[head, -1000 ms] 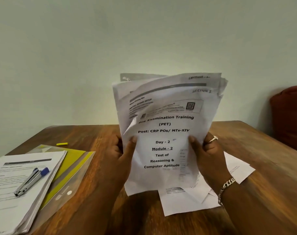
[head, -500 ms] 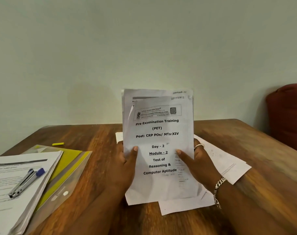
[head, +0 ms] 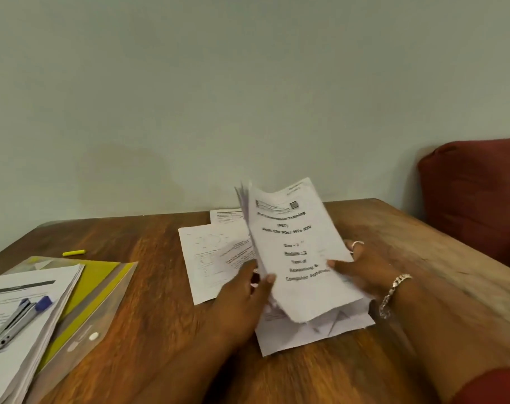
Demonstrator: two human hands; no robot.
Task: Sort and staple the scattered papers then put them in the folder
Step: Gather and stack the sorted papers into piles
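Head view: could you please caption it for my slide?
Both hands grip a paper bundle over a wooden table.

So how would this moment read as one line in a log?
stage: sorting | both hands grip paper bundle | left hand | right hand | stapler on stack, unused

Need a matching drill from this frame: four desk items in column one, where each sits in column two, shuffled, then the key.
Items
1. stapler
2. yellow highlighter
3. yellow folder
4. paper bundle

Places
A. alone on the bare wood, far left
B. held between left hand and right hand
C. on top of the left paper stack
D. partly under the left paper stack

Pairs: 1-C, 2-A, 3-D, 4-B
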